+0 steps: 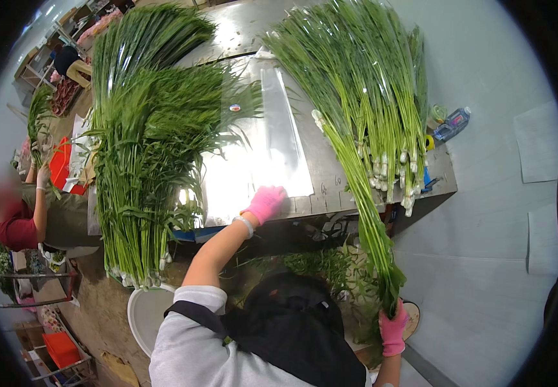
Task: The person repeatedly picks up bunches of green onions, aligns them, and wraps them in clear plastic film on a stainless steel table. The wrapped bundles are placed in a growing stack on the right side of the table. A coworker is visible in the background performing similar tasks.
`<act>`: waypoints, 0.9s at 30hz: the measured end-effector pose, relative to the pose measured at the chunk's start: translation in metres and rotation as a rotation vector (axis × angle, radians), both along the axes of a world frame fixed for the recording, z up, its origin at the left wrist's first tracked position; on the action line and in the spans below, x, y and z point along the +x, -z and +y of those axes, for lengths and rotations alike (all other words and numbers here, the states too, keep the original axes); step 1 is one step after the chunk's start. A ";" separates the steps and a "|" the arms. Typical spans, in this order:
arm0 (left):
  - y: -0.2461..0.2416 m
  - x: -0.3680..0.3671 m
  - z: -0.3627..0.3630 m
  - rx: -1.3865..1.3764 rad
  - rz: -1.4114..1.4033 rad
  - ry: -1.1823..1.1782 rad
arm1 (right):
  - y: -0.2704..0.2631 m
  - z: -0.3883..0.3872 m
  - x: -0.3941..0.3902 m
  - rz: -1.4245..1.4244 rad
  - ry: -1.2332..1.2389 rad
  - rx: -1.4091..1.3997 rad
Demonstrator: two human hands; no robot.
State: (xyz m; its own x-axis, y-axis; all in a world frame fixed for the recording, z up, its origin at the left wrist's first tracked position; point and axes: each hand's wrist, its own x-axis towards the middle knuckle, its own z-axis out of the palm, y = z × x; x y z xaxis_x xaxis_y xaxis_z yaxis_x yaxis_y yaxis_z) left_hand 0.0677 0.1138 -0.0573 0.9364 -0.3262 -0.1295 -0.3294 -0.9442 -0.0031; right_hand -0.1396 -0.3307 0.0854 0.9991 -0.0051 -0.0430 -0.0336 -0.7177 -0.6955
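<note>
My right hand (394,330), in a pink glove, is closed round the leafy end of a long bundle of green stems (356,193). The bundle slants up onto the metal table, its white-wrapped stem ends at the top. My left hand (265,205), also pink-gloved, lies at the near edge of clear plastic sleeves (286,145) spread on the table; whether its fingers pinch the film cannot be told. Left of the sleeves is a large pile of leafy stems (138,159). Sleeved bundles (370,96) with white-wrapped ends lie on the right.
A plastic bottle (453,124) and a yellow tape roll (429,142) are by the wall at the table's right edge. A white tub (148,314) and cut greenery (322,266) are below the table. Another person (17,208) handles stems at far left, near a red bin (60,164).
</note>
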 end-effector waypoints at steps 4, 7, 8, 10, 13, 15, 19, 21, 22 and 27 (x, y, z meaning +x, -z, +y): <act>-0.017 -0.009 0.002 0.075 -0.014 -0.026 | -0.009 0.003 -0.017 0.070 0.034 0.022; -0.001 -0.001 0.009 0.216 0.045 -0.017 | -0.008 0.003 -0.024 0.104 0.056 0.023; 0.004 0.002 0.010 0.256 0.060 -0.012 | -0.011 0.004 -0.027 0.166 0.088 0.037; 0.021 0.007 0.017 0.216 -0.052 0.007 | -0.010 0.000 -0.033 0.170 0.097 0.029; 0.014 0.012 0.018 0.127 -0.041 -0.044 | -0.006 -0.005 -0.043 0.075 0.042 -0.013; -0.006 0.017 0.014 -0.009 0.061 -0.165 | -0.018 -0.005 -0.050 0.098 0.027 -0.019; -0.060 0.033 -0.002 -0.344 0.237 -0.353 | -0.011 -0.023 -0.083 -0.005 -0.030 -0.122; -0.065 0.044 -0.004 -0.452 0.250 -0.355 | -0.026 -0.019 -0.087 0.125 -0.030 -0.039; -0.065 0.051 -0.006 -0.460 0.254 -0.384 | -0.017 -0.026 -0.097 0.054 -0.046 -0.061; -0.056 0.073 -0.008 -0.785 0.343 -0.603 | -0.009 -0.034 -0.119 0.124 -0.023 -0.059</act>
